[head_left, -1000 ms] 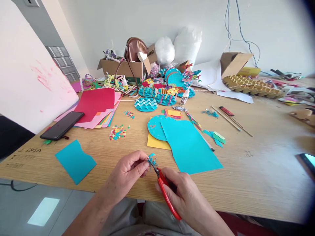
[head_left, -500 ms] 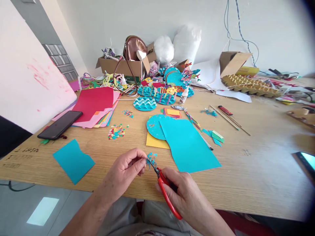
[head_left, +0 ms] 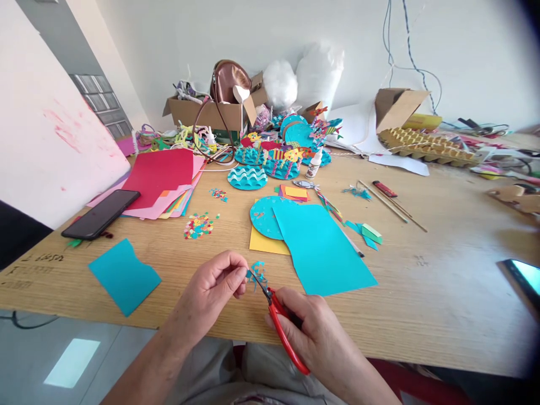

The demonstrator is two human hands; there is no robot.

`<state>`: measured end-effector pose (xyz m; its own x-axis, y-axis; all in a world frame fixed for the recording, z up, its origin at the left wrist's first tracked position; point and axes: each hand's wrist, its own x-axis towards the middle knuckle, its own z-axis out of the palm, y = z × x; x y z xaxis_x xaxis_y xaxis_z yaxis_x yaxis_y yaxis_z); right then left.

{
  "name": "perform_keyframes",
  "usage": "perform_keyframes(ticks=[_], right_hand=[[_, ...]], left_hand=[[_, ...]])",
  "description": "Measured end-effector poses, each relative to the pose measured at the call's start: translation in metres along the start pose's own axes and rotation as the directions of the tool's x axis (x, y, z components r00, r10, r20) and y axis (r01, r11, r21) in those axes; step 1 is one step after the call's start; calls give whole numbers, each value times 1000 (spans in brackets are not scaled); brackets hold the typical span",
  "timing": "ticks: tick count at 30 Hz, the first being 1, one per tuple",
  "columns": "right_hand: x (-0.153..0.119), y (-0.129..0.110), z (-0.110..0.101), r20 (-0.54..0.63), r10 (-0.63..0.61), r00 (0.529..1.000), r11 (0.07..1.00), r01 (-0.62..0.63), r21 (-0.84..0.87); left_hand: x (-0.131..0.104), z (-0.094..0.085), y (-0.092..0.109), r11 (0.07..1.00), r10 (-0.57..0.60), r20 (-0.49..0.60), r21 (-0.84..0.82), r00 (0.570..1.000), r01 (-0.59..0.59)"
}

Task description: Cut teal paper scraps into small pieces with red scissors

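Observation:
My right hand (head_left: 301, 323) is wrapped round red-handled scissors (head_left: 283, 336), whose dark blades point up and left. The tips reach the pinched fingertips of my left hand (head_left: 223, 281), where a tiny blue piece shows, mostly hidden by the fingers. Small blue paper scraps (head_left: 258, 272) lie on the table just behind the blades. To the right rests a large blue sheet (head_left: 323, 250) with a wavy left edge, partly over a blue disc (head_left: 265, 216) and a yellow sheet (head_left: 264, 242). A smaller blue piece (head_left: 125, 275) lies at the left.
On the wooden table (head_left: 405, 292) are a black phone (head_left: 101, 214), coloured paper sheets (head_left: 160, 177), paper dots (head_left: 198, 226), a glue bottle (head_left: 314, 164), thin sticks (head_left: 383, 201) and another phone (head_left: 523, 281) at the right edge. A cardboard box (head_left: 206, 112) stands behind.
The view has shifted very slightly. Both hands stay in nearly the same pose, with the scissor tips still at my left fingertips.

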<state>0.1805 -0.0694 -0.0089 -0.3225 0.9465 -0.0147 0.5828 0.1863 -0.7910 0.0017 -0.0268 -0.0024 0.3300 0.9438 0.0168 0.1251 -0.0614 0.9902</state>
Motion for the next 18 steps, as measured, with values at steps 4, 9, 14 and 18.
perform_keyframes(ticks=[4, 9, 14, 18], right_hand=[[0, -1, -1, 8, -3, 1000, 1000, 3, -9], [0, -2, -2, 32, 13, 999, 1000, -12, -19], [2, -1, -6, 67, 80, 995, 993, -73, -98], [6, 1, -15, 121, 165, 979, 949, -125, -288]], left_hand=[[1, 0, -2, 1000, -4, 9, -22, 1000, 4], [2, -1, 0, 999, -19, 19, -28, 1000, 19], [6, -7, 1, 998, -55, 28, 45, 998, 54], [11, -21, -3, 989, -78, 43, 127, 996, 72]])
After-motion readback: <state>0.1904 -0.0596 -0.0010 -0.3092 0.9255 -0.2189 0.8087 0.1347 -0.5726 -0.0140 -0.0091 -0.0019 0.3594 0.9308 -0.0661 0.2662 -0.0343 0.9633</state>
